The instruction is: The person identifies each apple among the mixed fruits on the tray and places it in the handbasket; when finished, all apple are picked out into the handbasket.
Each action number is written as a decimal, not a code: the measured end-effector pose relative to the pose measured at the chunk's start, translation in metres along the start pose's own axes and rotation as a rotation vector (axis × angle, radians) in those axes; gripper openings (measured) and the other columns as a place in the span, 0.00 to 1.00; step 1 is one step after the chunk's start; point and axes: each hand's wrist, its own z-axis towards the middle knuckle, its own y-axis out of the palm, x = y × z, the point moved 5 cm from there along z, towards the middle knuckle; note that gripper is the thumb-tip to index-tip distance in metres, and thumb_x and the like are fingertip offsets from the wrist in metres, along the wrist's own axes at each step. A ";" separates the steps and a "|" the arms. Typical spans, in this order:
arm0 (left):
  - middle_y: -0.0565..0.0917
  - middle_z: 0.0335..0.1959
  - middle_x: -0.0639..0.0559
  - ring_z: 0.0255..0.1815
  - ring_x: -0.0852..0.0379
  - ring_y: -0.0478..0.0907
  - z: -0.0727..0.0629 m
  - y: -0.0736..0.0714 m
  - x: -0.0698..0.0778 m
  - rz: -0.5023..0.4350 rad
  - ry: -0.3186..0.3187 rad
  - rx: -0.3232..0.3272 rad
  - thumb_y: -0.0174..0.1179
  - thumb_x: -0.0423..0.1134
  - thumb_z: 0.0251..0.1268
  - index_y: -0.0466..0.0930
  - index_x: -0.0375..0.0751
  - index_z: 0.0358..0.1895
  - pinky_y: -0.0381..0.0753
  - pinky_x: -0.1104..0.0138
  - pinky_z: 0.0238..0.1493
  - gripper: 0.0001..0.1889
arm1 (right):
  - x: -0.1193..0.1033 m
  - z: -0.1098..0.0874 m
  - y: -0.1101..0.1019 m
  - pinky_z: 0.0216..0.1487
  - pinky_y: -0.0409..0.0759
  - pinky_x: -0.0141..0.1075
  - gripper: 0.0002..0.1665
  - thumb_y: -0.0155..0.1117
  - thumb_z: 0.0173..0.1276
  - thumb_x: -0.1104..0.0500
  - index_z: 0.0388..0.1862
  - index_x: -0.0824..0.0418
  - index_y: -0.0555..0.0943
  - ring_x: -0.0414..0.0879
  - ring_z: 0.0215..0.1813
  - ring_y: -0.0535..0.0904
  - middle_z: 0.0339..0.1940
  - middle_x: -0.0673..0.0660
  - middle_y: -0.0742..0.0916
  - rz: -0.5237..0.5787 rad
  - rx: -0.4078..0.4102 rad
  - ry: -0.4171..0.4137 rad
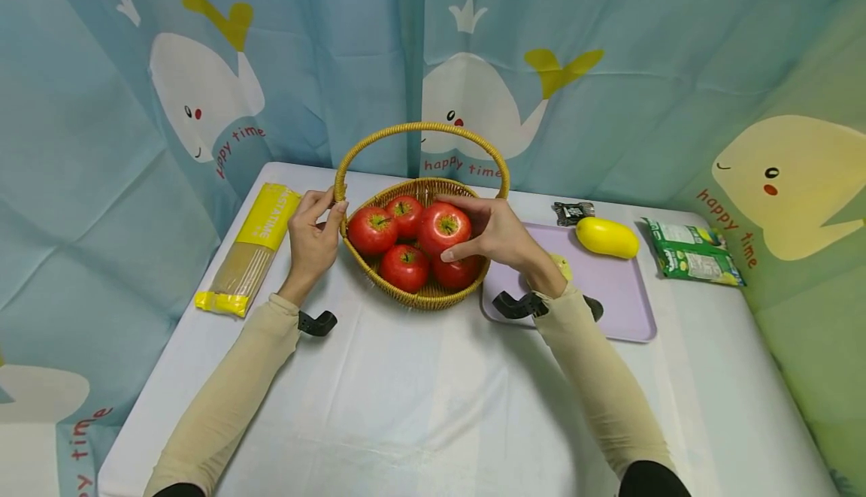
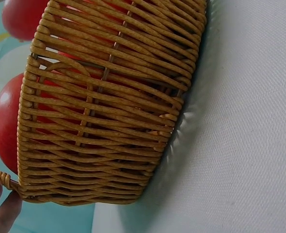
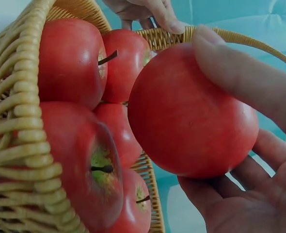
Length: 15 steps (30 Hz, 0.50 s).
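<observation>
A woven wicker basket (image 1: 426, 301) with a tall arched handle (image 1: 419, 127) stands on the table and holds several red apples (image 1: 404, 268). My left hand (image 1: 314, 237) pinches the handle's lower left end, where it meets the rim. Over the right side of the basket, my right hand (image 1: 504, 234) grips one red apple (image 3: 191, 111) between thumb and fingers. That apple sits higher than the others, and in the right wrist view a gap shows around much of it. Through the wicker side (image 2: 99, 116) in the left wrist view, red fruit shows.
A yellow pasta packet (image 1: 250, 249) lies at the left. To the right is a purple tray (image 1: 625, 309) with a yellow mango-like fruit (image 1: 607, 237) and a yellow-green item (image 1: 561, 265) partly behind my right wrist. Beyond are a black packet (image 1: 573, 213) and green snack packs (image 1: 693, 253).
</observation>
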 end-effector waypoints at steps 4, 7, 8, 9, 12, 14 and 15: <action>0.82 0.41 0.35 0.46 0.47 0.81 0.000 -0.001 0.010 -0.003 0.005 0.001 0.63 0.22 0.72 0.83 0.19 0.59 0.80 0.86 0.35 0.15 | -0.002 0.005 0.004 0.66 0.85 0.40 0.52 0.88 0.50 0.69 0.75 0.54 0.79 0.52 0.66 0.81 0.68 0.57 0.85 -0.007 0.002 -0.010; 0.82 0.41 0.35 0.46 0.47 0.81 0.000 -0.001 0.010 -0.006 0.008 0.003 0.63 0.22 0.72 0.83 0.19 0.59 0.79 0.86 0.34 0.15 | -0.001 0.009 0.006 0.68 0.84 0.41 0.52 0.88 0.50 0.70 0.76 0.57 0.77 0.52 0.67 0.80 0.68 0.58 0.83 -0.012 0.000 -0.010; 0.82 0.41 0.35 0.46 0.47 0.81 0.000 -0.001 0.010 -0.003 0.008 0.002 0.63 0.23 0.72 0.83 0.19 0.59 0.79 0.86 0.34 0.15 | 0.000 0.010 0.007 0.68 0.84 0.42 0.52 0.88 0.50 0.70 0.76 0.57 0.77 0.53 0.67 0.80 0.69 0.58 0.83 -0.011 0.001 -0.005; 0.82 0.41 0.34 0.46 0.47 0.81 0.000 -0.001 0.009 -0.003 0.010 0.001 0.63 0.23 0.72 0.83 0.19 0.59 0.78 0.86 0.34 0.15 | 0.000 0.011 0.007 0.69 0.83 0.43 0.52 0.87 0.51 0.70 0.76 0.58 0.77 0.53 0.67 0.79 0.69 0.58 0.83 -0.011 0.001 0.001; 0.82 0.42 0.29 0.45 0.53 0.81 0.000 -0.001 0.010 -0.008 0.011 -0.003 0.63 0.22 0.72 0.83 0.19 0.59 0.78 0.87 0.33 0.15 | 0.003 0.013 0.009 0.70 0.82 0.45 0.53 0.87 0.51 0.69 0.77 0.61 0.75 0.52 0.67 0.79 0.69 0.58 0.82 -0.015 0.001 0.022; 0.81 0.42 0.26 0.45 0.60 0.80 0.000 -0.001 0.009 -0.013 0.011 -0.005 0.63 0.22 0.72 0.83 0.19 0.59 0.77 0.87 0.33 0.15 | 0.006 0.015 0.011 0.71 0.81 0.46 0.53 0.87 0.51 0.69 0.77 0.61 0.74 0.52 0.67 0.79 0.70 0.57 0.82 -0.016 0.004 0.035; 0.81 0.43 0.24 0.45 0.63 0.78 0.000 -0.001 0.009 -0.018 0.012 -0.008 0.63 0.22 0.72 0.83 0.19 0.59 0.77 0.87 0.33 0.15 | 0.007 0.016 0.011 0.72 0.81 0.47 0.53 0.87 0.51 0.69 0.77 0.61 0.74 0.52 0.67 0.79 0.70 0.57 0.83 -0.020 0.005 0.038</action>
